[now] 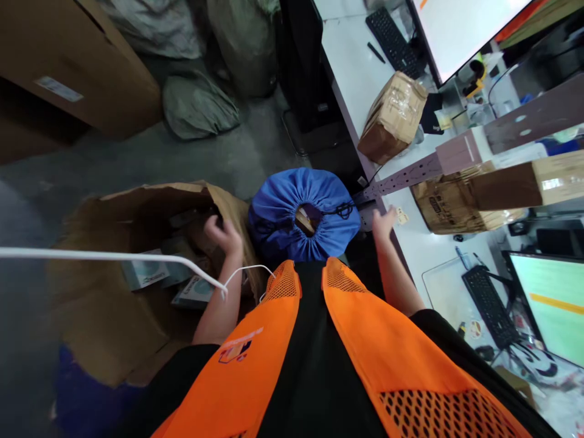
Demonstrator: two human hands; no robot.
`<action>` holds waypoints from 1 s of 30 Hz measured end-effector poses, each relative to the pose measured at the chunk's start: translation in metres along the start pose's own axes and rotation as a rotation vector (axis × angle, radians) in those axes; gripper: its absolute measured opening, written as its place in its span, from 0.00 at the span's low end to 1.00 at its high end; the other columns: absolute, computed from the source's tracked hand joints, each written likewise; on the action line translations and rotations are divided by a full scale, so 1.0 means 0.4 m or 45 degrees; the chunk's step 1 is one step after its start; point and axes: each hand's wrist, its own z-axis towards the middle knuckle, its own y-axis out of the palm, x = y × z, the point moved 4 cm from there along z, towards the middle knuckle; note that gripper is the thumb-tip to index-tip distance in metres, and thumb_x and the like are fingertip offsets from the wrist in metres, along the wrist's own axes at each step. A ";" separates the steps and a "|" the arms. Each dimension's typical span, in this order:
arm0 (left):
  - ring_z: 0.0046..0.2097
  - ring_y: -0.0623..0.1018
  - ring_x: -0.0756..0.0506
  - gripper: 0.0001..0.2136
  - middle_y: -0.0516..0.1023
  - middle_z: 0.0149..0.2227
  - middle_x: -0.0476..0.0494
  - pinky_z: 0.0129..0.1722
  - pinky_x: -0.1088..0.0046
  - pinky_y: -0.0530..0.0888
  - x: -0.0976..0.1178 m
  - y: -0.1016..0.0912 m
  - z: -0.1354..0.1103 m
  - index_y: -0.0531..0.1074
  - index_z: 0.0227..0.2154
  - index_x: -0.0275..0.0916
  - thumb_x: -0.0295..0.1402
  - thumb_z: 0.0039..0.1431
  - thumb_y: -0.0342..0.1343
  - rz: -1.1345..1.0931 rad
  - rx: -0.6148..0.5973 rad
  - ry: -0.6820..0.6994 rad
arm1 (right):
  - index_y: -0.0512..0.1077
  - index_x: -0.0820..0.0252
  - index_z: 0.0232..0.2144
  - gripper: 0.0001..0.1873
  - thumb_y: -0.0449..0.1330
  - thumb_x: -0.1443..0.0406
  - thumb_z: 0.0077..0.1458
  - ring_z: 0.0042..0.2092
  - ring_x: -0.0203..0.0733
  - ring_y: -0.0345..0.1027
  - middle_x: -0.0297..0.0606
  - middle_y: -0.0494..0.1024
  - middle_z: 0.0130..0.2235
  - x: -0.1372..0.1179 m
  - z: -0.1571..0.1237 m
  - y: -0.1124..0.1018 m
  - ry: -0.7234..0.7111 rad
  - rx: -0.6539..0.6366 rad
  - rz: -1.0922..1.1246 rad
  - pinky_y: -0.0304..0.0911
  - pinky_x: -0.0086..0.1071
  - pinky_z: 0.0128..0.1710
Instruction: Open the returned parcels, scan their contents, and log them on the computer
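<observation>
My left hand (224,236) is over the right side of a large open cardboard box (123,322), its thumb and fingers apart and nothing in it. Inside the box lie several small boxes, among them a pale blue one (148,271). My right hand (384,224) hovers by the edge of the white desk (351,67), fingers apart, holding nothing. Between my hands sits a round blue drawstring bag (283,201), gathered around a small opening with a black cord. Part of a small item shows through that opening. A white cable (182,260) passes in front of my left forearm.
A taped carton (396,109), a keyboard (395,42) and monitors stand on the desk to the right. More cartons (456,201) lie by a perforated metal post (410,173). Grey-green sacks (196,103) and a tall cardboard box (86,61) are on the floor at upper left.
</observation>
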 end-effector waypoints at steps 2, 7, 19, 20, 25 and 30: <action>0.65 0.68 0.37 0.15 0.76 0.53 0.31 0.69 0.49 0.61 0.061 0.154 -0.046 0.74 0.45 0.36 0.32 0.73 0.42 0.474 -0.288 0.436 | 0.73 0.69 0.56 0.24 0.52 0.63 0.63 0.62 0.56 0.69 0.61 0.77 0.57 -0.054 -0.086 0.128 -0.160 -0.215 -0.149 0.61 0.51 0.67; 0.60 0.74 0.36 0.09 0.82 0.51 0.34 0.65 0.57 0.67 0.093 0.517 -0.165 0.81 0.43 0.37 0.32 0.62 0.61 0.806 -0.934 0.796 | 0.78 0.62 0.55 0.21 0.51 0.66 0.68 0.59 0.45 0.73 0.50 0.80 0.57 -0.209 -0.237 0.425 -0.586 -0.737 -0.492 0.65 0.32 0.62; 0.44 0.82 0.37 0.16 0.84 0.35 0.32 0.53 0.59 0.70 -0.015 0.359 -0.179 0.83 0.35 0.34 0.44 0.67 0.62 1.173 -1.220 1.052 | 0.85 0.69 0.39 0.32 0.47 0.53 0.74 0.45 0.52 0.80 0.59 0.85 0.40 -0.039 -0.229 0.317 -0.962 -1.086 -1.086 0.66 0.38 0.48; 0.43 0.82 0.37 0.16 0.84 0.34 0.33 0.52 0.59 0.70 -0.015 0.355 -0.183 0.83 0.34 0.35 0.44 0.67 0.62 1.174 -1.212 1.070 | 0.85 0.68 0.38 0.32 0.46 0.53 0.74 0.44 0.51 0.80 0.58 0.85 0.39 -0.016 -0.227 0.293 -0.986 -1.075 -1.085 0.65 0.38 0.49; 0.39 0.82 0.39 0.19 0.83 0.32 0.34 0.50 0.59 0.70 -0.028 0.363 -0.178 0.83 0.32 0.36 0.45 0.71 0.57 1.180 -1.126 1.106 | 0.84 0.66 0.37 0.29 0.47 0.58 0.75 0.42 0.46 0.77 0.51 0.85 0.37 0.059 -0.218 0.236 -1.090 -0.985 -1.041 0.61 0.36 0.51; 0.40 0.82 0.39 0.22 0.83 0.31 0.33 0.52 0.58 0.70 -0.050 0.306 -0.081 0.83 0.30 0.36 0.47 0.71 0.55 1.218 -1.051 1.117 | 0.84 0.66 0.35 0.31 0.45 0.58 0.76 0.39 0.46 0.75 0.50 0.84 0.34 0.057 -0.195 0.263 -1.153 -0.872 -0.970 0.61 0.37 0.47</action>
